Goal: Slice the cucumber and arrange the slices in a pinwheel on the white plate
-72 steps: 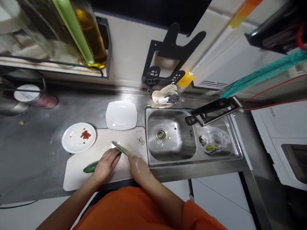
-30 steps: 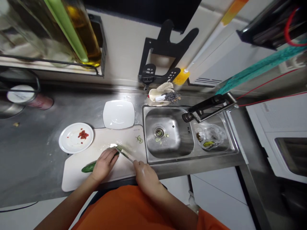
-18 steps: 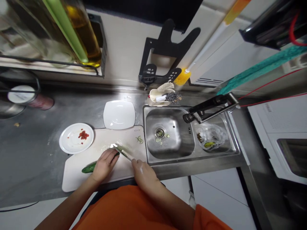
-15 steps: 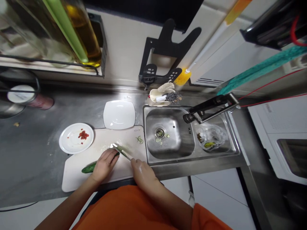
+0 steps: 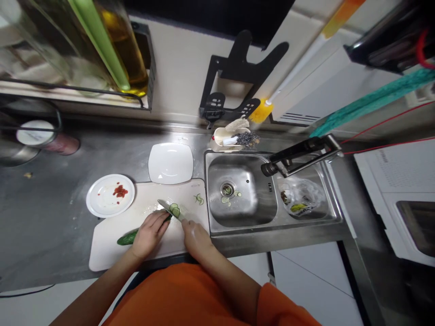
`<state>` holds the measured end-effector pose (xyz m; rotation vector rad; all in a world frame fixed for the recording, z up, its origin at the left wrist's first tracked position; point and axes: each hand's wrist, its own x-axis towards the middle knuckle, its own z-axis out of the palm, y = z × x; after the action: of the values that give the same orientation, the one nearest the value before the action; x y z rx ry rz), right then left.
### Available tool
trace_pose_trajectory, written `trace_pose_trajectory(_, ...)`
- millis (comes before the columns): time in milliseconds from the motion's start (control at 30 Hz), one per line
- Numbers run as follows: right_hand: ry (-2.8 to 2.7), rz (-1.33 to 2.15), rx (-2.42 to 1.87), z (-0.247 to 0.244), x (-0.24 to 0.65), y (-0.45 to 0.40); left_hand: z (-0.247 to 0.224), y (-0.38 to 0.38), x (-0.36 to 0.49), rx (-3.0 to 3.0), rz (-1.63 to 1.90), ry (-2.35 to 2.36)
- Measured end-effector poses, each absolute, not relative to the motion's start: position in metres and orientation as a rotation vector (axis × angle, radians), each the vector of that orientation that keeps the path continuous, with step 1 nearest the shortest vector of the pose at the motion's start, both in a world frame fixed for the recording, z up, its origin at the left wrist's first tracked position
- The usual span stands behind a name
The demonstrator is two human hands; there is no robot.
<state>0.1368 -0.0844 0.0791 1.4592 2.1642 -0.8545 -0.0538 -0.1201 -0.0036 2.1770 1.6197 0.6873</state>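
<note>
1. Cutting board point(image 5: 142, 197) on the tabletop point(image 5: 44, 217), left of the sink point(image 5: 238, 230).
2. Cucumber point(image 5: 127, 238) on the board, under the left hand point(image 5: 150, 232); knife point(image 5: 165, 205) in the right hand point(image 5: 196, 237), right of it.
3. Cut slices point(image 5: 175, 209) beside the blade.
4. One plate point(image 5: 105, 206) at the board's far left corner, another plate point(image 5: 170, 163) just behind it.
5. Stray slices point(image 5: 225, 199) near the left basin's drain point(image 5: 227, 184); bag point(image 5: 306, 195) in the right basin point(image 5: 329, 199).

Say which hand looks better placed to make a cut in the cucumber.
Probably the right hand: it grips the knife, whose blade lies by the cucumber with slices beside it. The left hand is occupied, holding the cucumber.
</note>
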Motion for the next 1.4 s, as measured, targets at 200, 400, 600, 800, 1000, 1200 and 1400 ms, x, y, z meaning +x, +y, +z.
trace_pose_trajectory(200, 2.091, -0.933, 1.522, 0.080, 0.151, -0.081, 0.000, -0.120, -0.054, 2.187, 0.686, 1.606)
trace_pose_trajectory(400, 2.074, -0.855, 1.572, 0.094, 0.160, -0.082, -0.002, -0.121, -0.054, 2.180, 0.688, 1.600)
trace_pose_trajectory(600, 2.110, -0.815, 1.496, 0.111, 0.154, -0.098, -0.003, -0.121, -0.055, 2.174, 0.691, 1.616)
trace_pose_trajectory(800, 2.072, -0.805, 1.467, 0.121, 0.154, -0.101, -0.001, -0.121, -0.054, 2.185, 0.704, 1.641)
trace_pose_trajectory(1000, 2.075, -0.800, 1.456, 0.125, 0.154, -0.098, -0.002, -0.121, -0.054, 2.191, 0.698, 1.630)
trace_pose_trajectory(1200, 2.112, -0.781, 1.476, 0.125, 0.155, -0.097, -0.004, -0.121, -0.054, 2.189, 0.701, 1.631)
trace_pose_trajectory(1400, 2.107, -0.802, 1.440, 0.130, 0.152, -0.091, -0.001, -0.121, -0.053, 2.187, 0.701, 1.635)
